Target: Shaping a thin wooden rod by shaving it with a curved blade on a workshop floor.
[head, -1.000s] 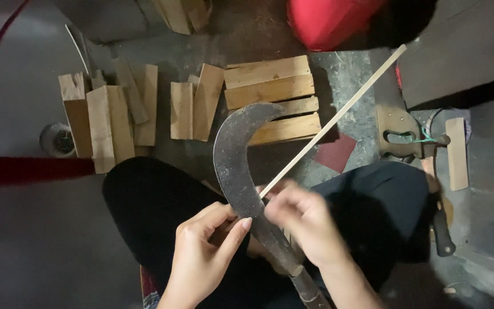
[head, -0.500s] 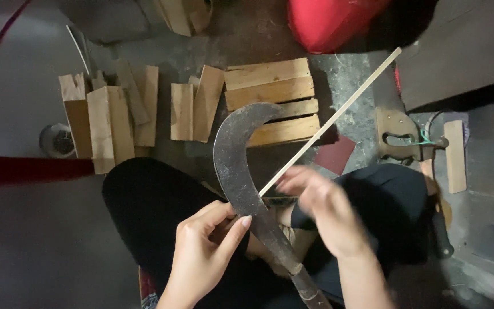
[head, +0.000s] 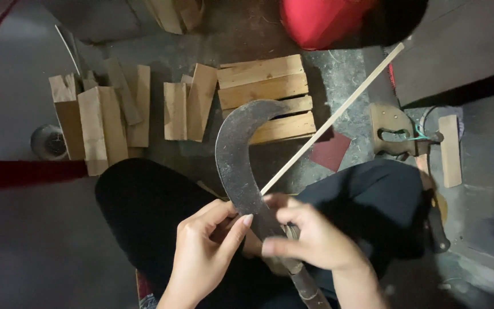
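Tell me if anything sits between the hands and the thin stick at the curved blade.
Nothing visible does. The left hand and right hand both touch the curved blade, and the thin stick runs down to them behind it.

grey concrete floor (head: 24, 257), stained. on it: cut wooden blocks (head: 101, 123) in loose clusters, slatted wooden boards (head: 267, 94), dark red square sheet (head: 331, 151), hand saw handle (head: 394, 131), small round tin (head: 48, 142).

Both hands met over the lap: left hand (head: 204, 246) with thumb extended, right hand (head: 310, 237) with fingers curled, nearly touching.
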